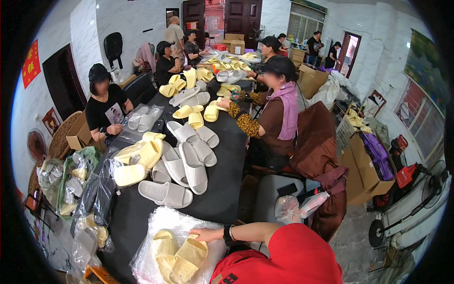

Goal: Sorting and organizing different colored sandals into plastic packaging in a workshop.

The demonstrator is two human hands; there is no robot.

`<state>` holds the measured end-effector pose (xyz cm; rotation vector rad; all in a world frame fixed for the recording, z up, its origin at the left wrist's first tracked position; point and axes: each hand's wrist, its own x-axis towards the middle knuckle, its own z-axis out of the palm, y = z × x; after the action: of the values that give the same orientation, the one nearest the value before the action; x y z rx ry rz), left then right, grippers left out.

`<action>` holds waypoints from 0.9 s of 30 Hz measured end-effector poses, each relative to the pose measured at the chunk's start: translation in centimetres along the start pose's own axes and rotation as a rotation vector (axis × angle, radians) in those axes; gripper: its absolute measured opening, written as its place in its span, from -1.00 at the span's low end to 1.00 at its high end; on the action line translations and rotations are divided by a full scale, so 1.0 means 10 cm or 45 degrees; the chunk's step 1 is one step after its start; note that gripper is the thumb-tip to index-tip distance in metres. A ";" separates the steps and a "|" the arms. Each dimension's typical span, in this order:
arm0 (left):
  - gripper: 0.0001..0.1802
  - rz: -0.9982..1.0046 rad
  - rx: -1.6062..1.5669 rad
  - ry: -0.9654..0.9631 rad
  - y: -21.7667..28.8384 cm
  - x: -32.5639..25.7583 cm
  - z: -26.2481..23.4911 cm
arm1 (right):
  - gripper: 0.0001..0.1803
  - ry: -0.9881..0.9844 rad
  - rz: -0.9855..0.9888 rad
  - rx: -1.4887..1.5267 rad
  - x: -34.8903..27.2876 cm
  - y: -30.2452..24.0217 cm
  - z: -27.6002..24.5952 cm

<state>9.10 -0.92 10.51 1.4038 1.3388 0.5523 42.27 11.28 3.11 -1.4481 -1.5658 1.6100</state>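
A pair of pale yellow slides with ribbed straps lies side by side at the near end of the black table. My right hand, at the end of a red sleeve and with a dark band on the wrist, grips the right-hand slide by its far end, fingers closed over the rim. Beneath the slides is a stack of clear plastic bags. Just beyond lie several loose grey slides, with another yellow pair to their left. My left hand is out of view.
The long black table carries more slides toward the far end, with people seated along both sides. Bagged slides hang over the left edge. A grey chair holding a phone and plastic bags stands right; a cardboard box sits beyond.
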 end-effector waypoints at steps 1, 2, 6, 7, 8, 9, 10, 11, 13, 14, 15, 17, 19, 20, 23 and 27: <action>-0.57 0.053 0.064 0.009 -0.08 0.11 0.00 | -0.47 0.008 -0.071 -0.049 0.01 0.05 0.00; -0.57 0.100 0.125 0.024 -0.16 0.20 0.00 | -0.47 0.011 -0.069 -0.046 0.00 0.04 0.01; -0.56 0.283 0.364 0.084 -0.44 0.50 0.00 | -0.47 -0.040 0.083 0.084 -0.10 -0.09 0.00; -0.56 0.327 0.423 0.099 -0.49 0.55 0.01 | -0.48 0.003 0.086 0.084 -0.13 -0.12 0.00; -0.56 0.371 0.481 0.115 -0.55 0.59 0.01 | -0.48 0.001 0.090 0.085 -0.13 -0.11 0.02; -0.56 0.412 0.542 0.159 -0.40 0.49 0.01 | -0.48 -0.014 0.067 0.087 -0.11 -0.15 0.06; -0.56 0.404 0.543 0.185 -0.24 0.45 0.06 | -0.48 -0.030 0.045 0.089 -0.10 -0.19 0.10; -0.55 0.057 0.007 0.226 0.25 0.55 0.23 | -0.48 -0.015 0.056 0.096 -0.12 -0.16 0.08; -0.53 -0.305 -0.521 0.245 0.42 0.71 0.34 | -0.47 0.071 -0.011 -0.010 -0.16 -0.11 0.04; -0.54 -0.284 -0.456 0.218 0.38 0.74 0.33 | -0.47 0.072 -0.012 -0.007 -0.16 -0.10 0.05; -0.54 -0.264 -0.391 0.191 0.34 0.76 0.32 | -0.46 0.078 -0.033 -0.016 -0.13 -0.05 0.06; -0.55 -0.227 -0.262 0.135 0.22 0.83 0.29 | -0.45 0.084 -0.050 -0.020 -0.05 0.09 0.09; -0.56 -0.192 -0.135 0.080 0.01 0.91 0.25 | -0.46 0.095 -0.092 -0.126 0.02 0.23 0.12; -0.57 -0.180 -0.075 0.062 -0.12 0.95 0.22 | -0.46 0.083 -0.093 -0.124 0.01 0.17 0.12; -0.58 -0.133 0.108 -0.011 -0.49 1.09 0.15 | -0.47 0.068 -0.100 -0.131 -0.01 0.08 0.10; -0.60 -0.057 0.359 -0.126 -0.93 1.31 0.07 | -0.49 0.071 -0.079 -0.129 0.02 0.16 0.09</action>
<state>9.32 8.85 -2.24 1.6017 1.4037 0.2670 41.91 10.69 1.36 -1.4687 -1.6654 1.4622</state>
